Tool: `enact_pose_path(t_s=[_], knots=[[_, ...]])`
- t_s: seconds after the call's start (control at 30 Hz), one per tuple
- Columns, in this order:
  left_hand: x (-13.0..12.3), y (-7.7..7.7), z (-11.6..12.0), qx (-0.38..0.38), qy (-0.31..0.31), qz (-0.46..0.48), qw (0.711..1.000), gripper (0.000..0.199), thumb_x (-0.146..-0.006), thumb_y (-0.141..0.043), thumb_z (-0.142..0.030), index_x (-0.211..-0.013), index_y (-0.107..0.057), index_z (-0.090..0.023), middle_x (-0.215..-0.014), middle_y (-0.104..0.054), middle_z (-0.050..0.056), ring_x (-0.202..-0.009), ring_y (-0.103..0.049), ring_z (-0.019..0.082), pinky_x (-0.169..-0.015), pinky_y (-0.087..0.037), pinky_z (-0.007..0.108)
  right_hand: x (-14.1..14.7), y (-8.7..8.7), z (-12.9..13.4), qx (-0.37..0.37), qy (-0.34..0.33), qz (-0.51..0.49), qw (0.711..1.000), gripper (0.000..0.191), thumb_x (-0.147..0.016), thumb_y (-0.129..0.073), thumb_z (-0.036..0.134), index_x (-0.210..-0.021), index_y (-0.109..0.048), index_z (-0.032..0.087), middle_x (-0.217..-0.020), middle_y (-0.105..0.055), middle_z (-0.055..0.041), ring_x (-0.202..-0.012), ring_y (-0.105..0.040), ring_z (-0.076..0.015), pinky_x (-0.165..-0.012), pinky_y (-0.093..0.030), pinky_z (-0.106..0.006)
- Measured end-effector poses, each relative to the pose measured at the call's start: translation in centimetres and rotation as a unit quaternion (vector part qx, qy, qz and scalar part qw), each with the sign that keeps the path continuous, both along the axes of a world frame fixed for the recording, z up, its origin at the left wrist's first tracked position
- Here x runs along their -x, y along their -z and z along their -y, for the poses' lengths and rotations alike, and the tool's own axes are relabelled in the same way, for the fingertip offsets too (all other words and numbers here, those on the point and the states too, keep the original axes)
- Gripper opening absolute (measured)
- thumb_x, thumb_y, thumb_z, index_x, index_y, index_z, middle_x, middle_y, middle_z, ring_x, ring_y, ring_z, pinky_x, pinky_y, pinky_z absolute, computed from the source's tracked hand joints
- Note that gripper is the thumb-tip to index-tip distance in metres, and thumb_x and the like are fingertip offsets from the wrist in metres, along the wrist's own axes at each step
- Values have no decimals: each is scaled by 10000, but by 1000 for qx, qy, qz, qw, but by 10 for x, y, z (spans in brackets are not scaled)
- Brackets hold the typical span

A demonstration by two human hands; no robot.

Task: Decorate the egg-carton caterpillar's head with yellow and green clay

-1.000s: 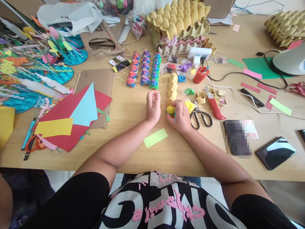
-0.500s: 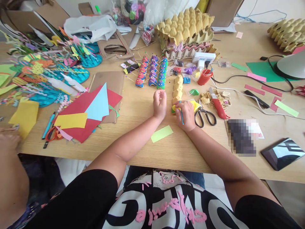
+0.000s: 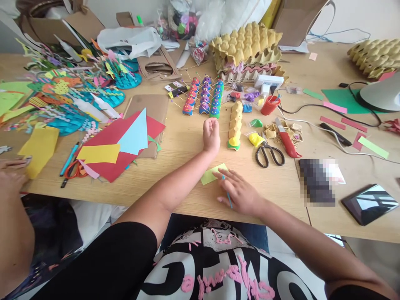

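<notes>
My right hand (image 3: 242, 192) is low over the table with a thin blue stick (image 3: 229, 196) held against the palm. Its fingertips reach onto a light green paper strip (image 3: 210, 175). My left hand (image 3: 211, 136) rests farther forward, fingers curled; whatever they may hold is hidden. Between the hands and slightly ahead lies a bare egg-carton strip (image 3: 236, 118), its near cup covered in yellow with a green rim. Just beyond my left hand stand three decorated egg-carton strips, red-blue (image 3: 191, 96), purple (image 3: 205, 95) and green-blue (image 3: 216, 99), with pins in them.
Right of the bare strip lie yellow clay (image 3: 255, 139), black scissors (image 3: 269, 155), a red-handled knife (image 3: 288, 141) and a red cup (image 3: 270, 106). Coloured paper (image 3: 106, 166) covers the left. Egg trays (image 3: 246, 46) are stacked behind. Another person's hand (image 3: 12, 175) is at far left.
My right hand has moved back from the bare strip's near end to the light green paper, still with the blue stick. My left hand keeps its place and curl.
</notes>
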State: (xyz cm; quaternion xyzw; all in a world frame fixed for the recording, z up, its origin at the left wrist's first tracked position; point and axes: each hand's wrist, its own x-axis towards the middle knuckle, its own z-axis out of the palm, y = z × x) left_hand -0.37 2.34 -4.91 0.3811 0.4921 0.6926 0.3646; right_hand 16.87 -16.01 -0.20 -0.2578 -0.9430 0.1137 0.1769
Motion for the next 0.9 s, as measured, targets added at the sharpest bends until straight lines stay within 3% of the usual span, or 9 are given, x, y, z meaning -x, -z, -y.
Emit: enact_pose_path(t_s=[0.13, 0.3, 0.53, 0.7, 0.9], knots=[[1, 4, -3, -4, 4, 1, 1000, 209, -1068, -624, -447, -1122, -586, -248, -1123, -667, 69, -1115, -668, 187, -1094, -540, 349, -7, 8, 22, 36, 11, 55, 998, 400, -1089, -635, 504, -1316, -674, 177, -1685, -617, -182, -1660, -497, -387, -1365, -427, -695], [1, 8, -6, -2, 0, 12, 1000, 287, -1044, -641, -527, -1119, -585, -255, -1159, -681, 79, -1149, -674, 195, -1129, -535, 373, -31, 6, 36, 25, 116, 69, 991, 332, -1099, -619, 495, -1265, -655, 210, -1707, -597, -162, -1650, -513, -388, -1314, -498, -673], [0, 7, -3, -7, 14, 19, 1000, 277, -1058, -624, -520, -1122, -588, -253, -1124, -661, 67, -1111, -663, 192, -1108, -537, 377, -102, 16, 61, -1, 302, 47, 952, 274, -1113, -554, 521, -1110, -571, 247, -1642, -659, -193, -1589, -583, -421, -1234, -547, -670], [0, 4, -1, -9, 19, 27, 999, 286, -1063, -631, -529, -1125, -585, -254, -1148, -665, 70, -1139, -658, 193, -1134, -523, 375, -139, 19, 56, -9, 384, 45, 922, 360, -1122, -445, 587, -1060, -558, 251, -1551, -725, -216, -1537, -623, -464, -1187, -557, -708], [0, 0, 2, -1, 29, 17, 999, 256, -1074, -622, -505, -1128, -583, -259, -1147, -668, 68, -1144, -652, 188, -1114, -530, 356, -148, 15, 42, -9, 441, 46, 896, 365, -1119, -419, 563, -1037, -577, 244, -1469, -769, -208, -1488, -659, -461, -1207, -530, -714]])
